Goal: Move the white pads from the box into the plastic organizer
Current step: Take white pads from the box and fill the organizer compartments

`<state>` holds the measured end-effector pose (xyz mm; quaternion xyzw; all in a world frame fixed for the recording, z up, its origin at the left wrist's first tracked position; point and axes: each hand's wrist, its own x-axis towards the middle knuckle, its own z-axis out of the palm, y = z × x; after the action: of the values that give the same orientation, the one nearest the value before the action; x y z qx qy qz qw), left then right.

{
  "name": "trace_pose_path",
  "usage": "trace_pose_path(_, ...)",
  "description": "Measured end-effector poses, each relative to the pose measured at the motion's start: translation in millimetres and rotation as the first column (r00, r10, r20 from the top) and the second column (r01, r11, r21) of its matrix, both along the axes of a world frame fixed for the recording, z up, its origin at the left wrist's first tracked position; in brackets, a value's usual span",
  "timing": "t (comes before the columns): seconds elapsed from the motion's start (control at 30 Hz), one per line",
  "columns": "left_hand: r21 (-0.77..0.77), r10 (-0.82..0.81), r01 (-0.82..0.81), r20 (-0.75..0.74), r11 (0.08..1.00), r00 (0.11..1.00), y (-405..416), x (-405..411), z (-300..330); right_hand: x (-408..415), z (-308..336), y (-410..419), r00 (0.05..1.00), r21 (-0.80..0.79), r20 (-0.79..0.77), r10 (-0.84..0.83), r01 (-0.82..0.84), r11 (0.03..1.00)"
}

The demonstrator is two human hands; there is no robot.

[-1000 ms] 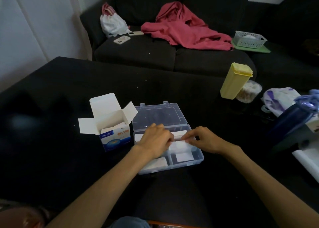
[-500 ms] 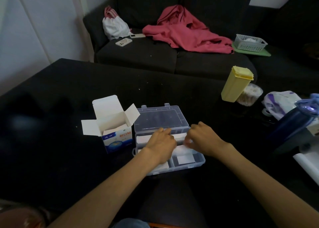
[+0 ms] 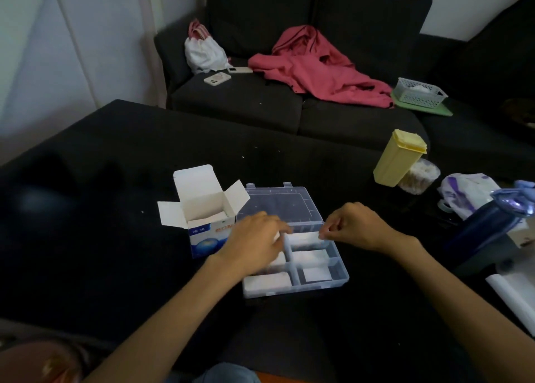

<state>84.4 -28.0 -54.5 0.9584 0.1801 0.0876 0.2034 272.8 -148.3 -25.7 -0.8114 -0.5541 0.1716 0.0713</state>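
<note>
Fingers of the right hand (image 3: pixel 354 226) seemingly pinch a white pad (image 3: pixel 304 238); the relaxed left hand (image 3: pixel 254 242) could dislodge seated pads.

Print on box (image 3: pixel 209 235) illegible

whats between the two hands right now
In the head view, the far right compartment of the plastic organizer lies between the left hand and right hand, with a white pad in it.

Dim room, soft blur, wide-angle edge warp
</note>
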Motion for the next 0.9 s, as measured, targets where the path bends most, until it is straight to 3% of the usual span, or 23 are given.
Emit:
trace_pose_path(0.13, -0.108, 0.296, -0.28, 0.192, 0.954, 0.936, 35, -53, 24, -32, 31, 28, 0.998, 0.171, -0.045, 0.055, -0.046, 0.984)
trace_pose_path(0.27, -0.046, 0.59, -0.598, 0.243, 0.8, 0.77, 68, -93, 33, -74, 39, 70, 0.977, 0.289, 0.071, 0.202, -0.214, 0.933)
trace_pose_path(0.33, -0.013, 0.659, -0.666, 0.155, 0.746, 0.736, 81, -105, 35, -96, 36, 96, 0.959, 0.305, 0.146, 0.243, -0.277, 0.911)
trace_pose_path(0.47, -0.027, 0.667, -0.705, -0.301, 0.709, 0.682, 95, -96, 30, -116, 15, 128, 0.952, 0.201, 0.169, 0.255, -0.286, 0.937)
trace_pose_path(0.5, -0.082, 0.65, -0.713, -0.349, 0.696, 0.675, 98, -93, 28, -117, 10, 131, 0.957, 0.173, 0.158, 0.244, -0.27, 0.947)
trace_pose_path(0.57, -0.372, 0.601, -0.7, -0.36, 0.609, 0.714, 107, -89, 20, -118, 4, 130, 0.966, 0.146, 0.151, 0.208, -0.23, 0.962)
trace_pose_path(0.63, -0.69, 0.532, -0.573, -0.313, 0.442, 0.787, 108, -91, 16, -118, 0, 122, 0.973, 0.164, 0.144, 0.178, -0.201, 0.966)
trace_pose_path(0.7, -0.82, 0.485, -0.435, -0.227, 0.373, 0.845, 99, -99, 13, -120, -2, 109, 0.976, 0.182, 0.136, 0.169, -0.192, 0.964)
trace_pose_path(0.8, -0.846, 0.497, -0.315, -0.069, 0.431, 0.865, 84, -111, 3, -127, -3, 95, 0.963, 0.194, 0.205, 0.173, -0.214, 0.957)
trace_pose_path(0.9, -0.729, 0.538, -0.32, 0.078, 0.605, 0.839, 74, -117, -8, -137, -5, 90, 0.944, 0.185, 0.26, 0.2, -0.252, 0.95)
